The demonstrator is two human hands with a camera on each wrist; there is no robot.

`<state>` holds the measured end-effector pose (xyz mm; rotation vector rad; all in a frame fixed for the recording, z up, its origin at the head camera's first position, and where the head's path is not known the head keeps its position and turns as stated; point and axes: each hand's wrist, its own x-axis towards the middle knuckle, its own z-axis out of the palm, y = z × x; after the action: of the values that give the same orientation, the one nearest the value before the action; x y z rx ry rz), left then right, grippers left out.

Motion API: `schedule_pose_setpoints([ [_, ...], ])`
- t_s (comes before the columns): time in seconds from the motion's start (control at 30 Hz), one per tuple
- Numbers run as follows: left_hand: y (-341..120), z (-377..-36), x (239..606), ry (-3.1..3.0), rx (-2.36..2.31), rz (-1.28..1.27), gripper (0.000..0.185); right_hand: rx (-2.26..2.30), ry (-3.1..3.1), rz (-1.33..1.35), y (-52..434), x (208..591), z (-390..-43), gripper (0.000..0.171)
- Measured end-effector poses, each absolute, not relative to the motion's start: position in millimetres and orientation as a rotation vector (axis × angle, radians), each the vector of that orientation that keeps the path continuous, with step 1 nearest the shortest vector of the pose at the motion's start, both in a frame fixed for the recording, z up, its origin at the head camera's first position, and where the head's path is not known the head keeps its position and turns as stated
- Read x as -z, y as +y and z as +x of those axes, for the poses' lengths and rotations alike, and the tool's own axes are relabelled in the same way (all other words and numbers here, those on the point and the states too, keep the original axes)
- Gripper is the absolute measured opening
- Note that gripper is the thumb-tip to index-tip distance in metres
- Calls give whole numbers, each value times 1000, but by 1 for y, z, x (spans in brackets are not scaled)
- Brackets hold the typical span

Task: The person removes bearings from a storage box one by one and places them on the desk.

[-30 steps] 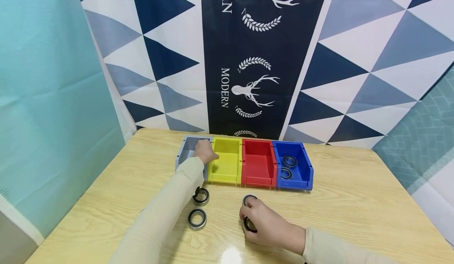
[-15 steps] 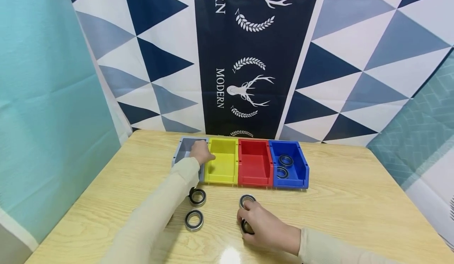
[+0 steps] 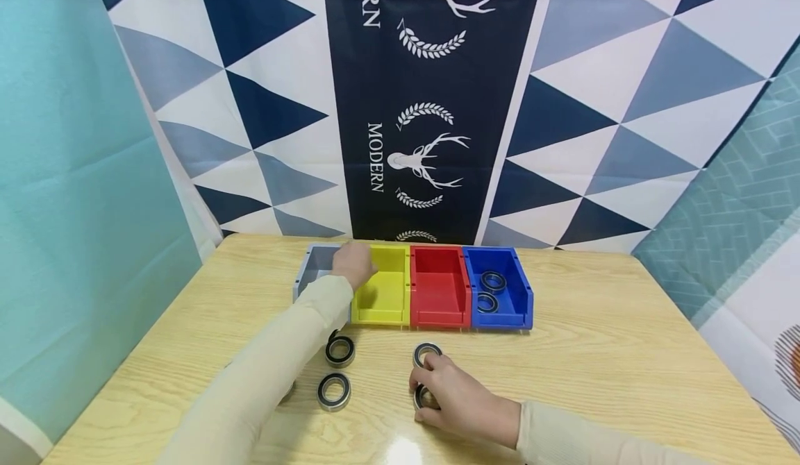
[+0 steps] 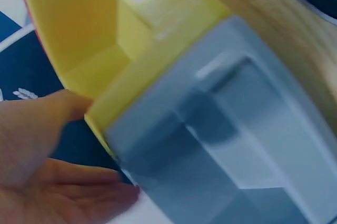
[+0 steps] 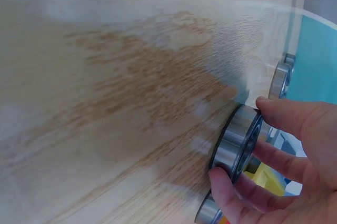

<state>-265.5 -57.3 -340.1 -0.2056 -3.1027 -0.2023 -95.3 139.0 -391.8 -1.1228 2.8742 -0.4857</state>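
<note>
My left hand [image 3: 353, 264] is over the back of the grey bin [image 3: 303, 274] and the yellow bin [image 3: 382, 298]. In the left wrist view its thumb [image 4: 68, 105] lies at the yellow rim, while loosely extended fingers [image 4: 89, 192] reach along the grey bin's back edge; nothing shows between them. On the table, my right hand [image 3: 459, 402] pinches a black-sealed metal ball bearing [image 5: 231, 142] by its edges, with thumb and finger on opposite sides. Just beyond that bearing lies a second bearing [image 3: 418, 357], partly covered by the fingers.
A red bin [image 3: 440, 298] and a blue bin [image 3: 503, 320] complete the row; two bearings [image 3: 494, 273] lie inside the blue one. Left of centre are two more bearings [image 3: 333, 405], and another bearing [image 3: 288, 393] is mostly hidden by the left sleeve. A patterned cloth [image 3: 275, 104] hangs behind.
The head view has turned slightly, so the scene shifts left. My left hand has moved a little back and right, from the grey bin towards the yellow one. The right hand keeps its hold.
</note>
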Motion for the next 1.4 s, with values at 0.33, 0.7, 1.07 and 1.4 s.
schedule_pose_setpoints([
  [0.33,-2,-250,341,-3137,820,-312,43,484,2912,-1122,138,395,-94,27],
  [0.7,5,-241,360,-3070,933,-24,18,360,2912,-1162,128,393,-88,29],
  [1.07,9,-244,362,-3076,970,14,10,342,3020,-1038,160,352,-118,35],
  [1.4,23,-248,355,-3059,859,-21,14,-17,2946,-841,199,275,-166,41],
])
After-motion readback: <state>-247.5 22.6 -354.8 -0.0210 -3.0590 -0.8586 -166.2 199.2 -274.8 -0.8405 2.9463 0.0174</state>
